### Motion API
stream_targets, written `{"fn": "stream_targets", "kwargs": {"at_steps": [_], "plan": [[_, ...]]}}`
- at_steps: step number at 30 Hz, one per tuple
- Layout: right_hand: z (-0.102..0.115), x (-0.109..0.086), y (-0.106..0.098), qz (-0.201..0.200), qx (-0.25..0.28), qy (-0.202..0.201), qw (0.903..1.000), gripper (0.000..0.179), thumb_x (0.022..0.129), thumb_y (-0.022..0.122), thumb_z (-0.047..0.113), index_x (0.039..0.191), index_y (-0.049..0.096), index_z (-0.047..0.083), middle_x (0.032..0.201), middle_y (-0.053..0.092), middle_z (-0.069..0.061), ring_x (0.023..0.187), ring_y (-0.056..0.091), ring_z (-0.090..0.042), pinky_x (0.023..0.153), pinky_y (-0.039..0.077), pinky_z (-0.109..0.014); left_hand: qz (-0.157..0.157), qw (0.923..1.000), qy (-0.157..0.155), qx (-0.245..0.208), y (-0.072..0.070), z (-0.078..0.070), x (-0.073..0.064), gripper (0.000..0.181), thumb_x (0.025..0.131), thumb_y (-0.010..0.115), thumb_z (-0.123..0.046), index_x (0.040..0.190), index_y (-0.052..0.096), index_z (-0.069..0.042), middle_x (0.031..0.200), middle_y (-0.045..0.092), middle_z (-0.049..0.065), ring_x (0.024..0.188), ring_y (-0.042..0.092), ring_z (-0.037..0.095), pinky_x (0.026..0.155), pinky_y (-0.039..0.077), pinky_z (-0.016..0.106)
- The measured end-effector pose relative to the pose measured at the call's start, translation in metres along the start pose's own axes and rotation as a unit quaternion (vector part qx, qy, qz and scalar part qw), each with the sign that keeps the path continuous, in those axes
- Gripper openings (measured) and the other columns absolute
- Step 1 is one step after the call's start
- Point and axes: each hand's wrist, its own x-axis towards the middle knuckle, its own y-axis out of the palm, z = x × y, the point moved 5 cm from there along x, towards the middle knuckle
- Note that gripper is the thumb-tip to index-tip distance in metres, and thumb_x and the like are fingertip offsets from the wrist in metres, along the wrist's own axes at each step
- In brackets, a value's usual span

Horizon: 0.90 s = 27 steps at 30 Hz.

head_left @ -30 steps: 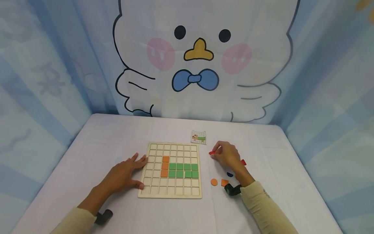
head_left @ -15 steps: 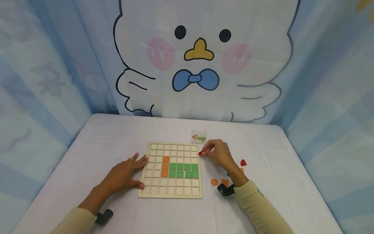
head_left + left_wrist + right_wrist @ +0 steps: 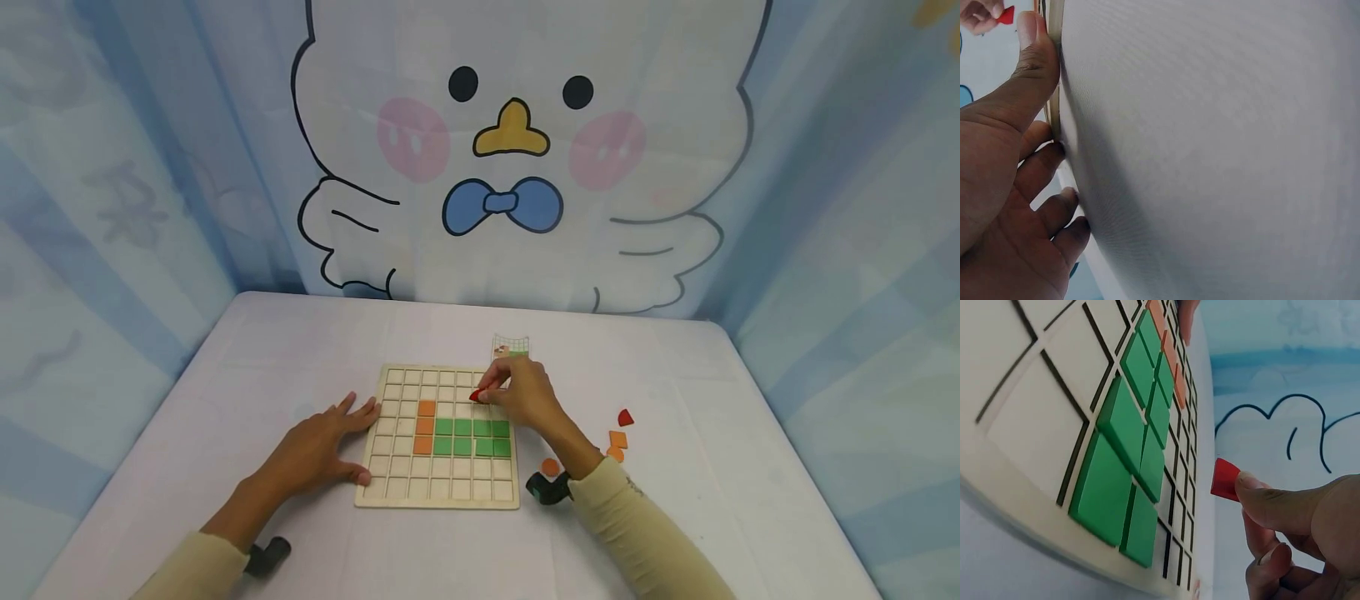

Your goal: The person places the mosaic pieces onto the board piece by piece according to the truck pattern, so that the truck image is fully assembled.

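A pale wooden grid board (image 3: 408,492) lies on the table. Set in its cells are a column of orange square tiles (image 3: 425,425) and, to the right, two rows of green square tiles (image 3: 453,437). My left hand (image 3: 318,442) rests at the board's left edge, fingers spread, thumb (image 3: 1032,59) against the rim. My right hand (image 3: 525,395) pinches a small red tile (image 3: 1224,480) between thumb and fingertips. In the head view this tile is over the board's upper right part, above the green rows; in the right wrist view it hangs off the board's surface.
Right of the board lie a red fan-shaped piece (image 3: 626,417), an orange square (image 3: 618,439) and orange discs (image 3: 551,467). A small printed grid card (image 3: 511,343) sits behind the board, partly covered by my right hand. Patterned curtains (image 3: 112,250) surround the white table (image 3: 300,333).
My right hand has carried the red tile leftward, from beside the board to over its upper right cells. The loose pieces at right are more exposed. My left hand has stayed put.
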Motion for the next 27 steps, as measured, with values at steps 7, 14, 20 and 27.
{"fn": "stream_targets", "kwargs": {"at_steps": [7,14,20,27], "plan": [[0.02,0.002,0.017,0.021,0.007,-0.03,0.9993,0.015,0.086,0.089,0.014,0.082,0.077,0.021,0.075,0.07,0.009,0.082,0.063,-0.011,0.082,0.049,-0.038,0.001,1.0,-0.002,0.001,-0.001,-0.002,0.0,0.114,0.067,0.092,-0.057,0.162,0.045,-0.018,0.168,0.037,0.028,0.147,0.045,0.059,0.111,0.044,0.074],[0.037,0.005,0.032,0.04,0.014,-0.052,0.9977,0.014,0.088,0.088,0.014,0.082,0.077,0.022,0.075,0.071,0.009,0.085,0.064,-0.011,0.077,0.048,-0.034,0.005,1.0,-0.005,0.001,-0.001,-0.002,0.001,0.113,0.067,0.093,-0.057,0.162,0.045,-0.018,0.168,0.037,0.028,0.147,0.044,0.058,0.111,0.044,0.074],[0.051,0.008,0.043,0.049,0.015,-0.069,0.9963,0.014,0.088,0.088,0.015,0.082,0.078,0.022,0.074,0.071,0.01,0.085,0.063,-0.011,0.077,0.047,-0.033,0.01,0.9999,-0.004,-0.001,-0.002,-0.002,0.001,0.113,0.068,0.093,-0.057,0.162,0.045,-0.018,0.168,0.036,0.028,0.146,0.045,0.059,0.11,0.044,0.074],[0.063,0.014,0.058,0.064,0.019,-0.073,0.9951,0.014,0.088,0.088,0.014,0.082,0.078,0.021,0.074,0.072,0.01,0.077,0.063,-0.008,0.07,0.047,-0.028,0.012,0.9999,-0.004,-0.005,-0.002,-0.002,0.002,0.113,0.067,0.093,-0.056,0.162,0.045,-0.018,0.168,0.036,0.029,0.146,0.045,0.06,0.109,0.045,0.074]]}}
